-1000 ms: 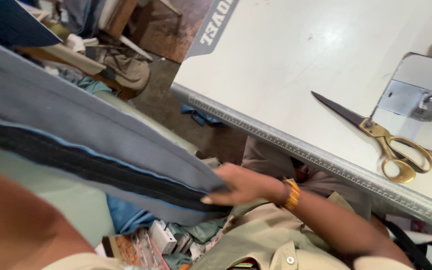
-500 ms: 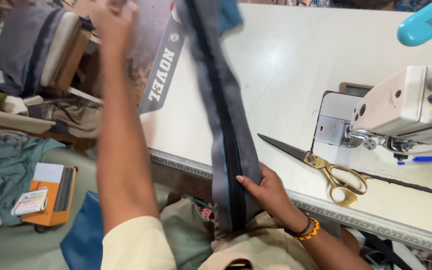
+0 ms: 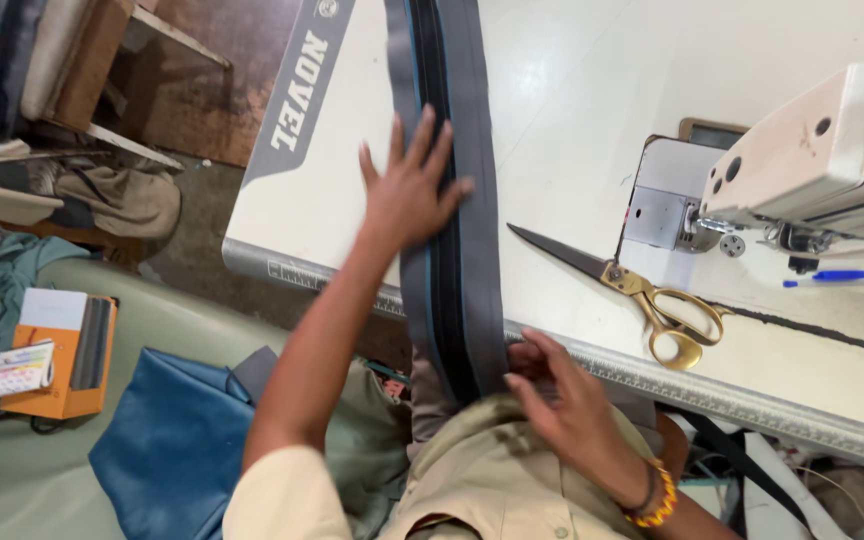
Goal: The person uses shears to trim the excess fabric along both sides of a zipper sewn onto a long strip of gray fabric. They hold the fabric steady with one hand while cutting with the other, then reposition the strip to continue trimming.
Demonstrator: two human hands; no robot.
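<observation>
Two hands are on one long grey cloth strip (image 3: 452,200) with a dark zip line down its middle. It lies on the white desk (image 3: 572,120) and hangs over the near edge. The left hand (image 3: 407,190) lies flat on the strip, fingers (image 3: 422,135) spread wide and pressing down. The right hand (image 3: 567,405) touches the strip at the desk edge, fingers a little bent, pinching nothing I can see. Gold scissors (image 3: 642,295) lie just past the right fingers, near a sewing machine (image 3: 802,170).
</observation>
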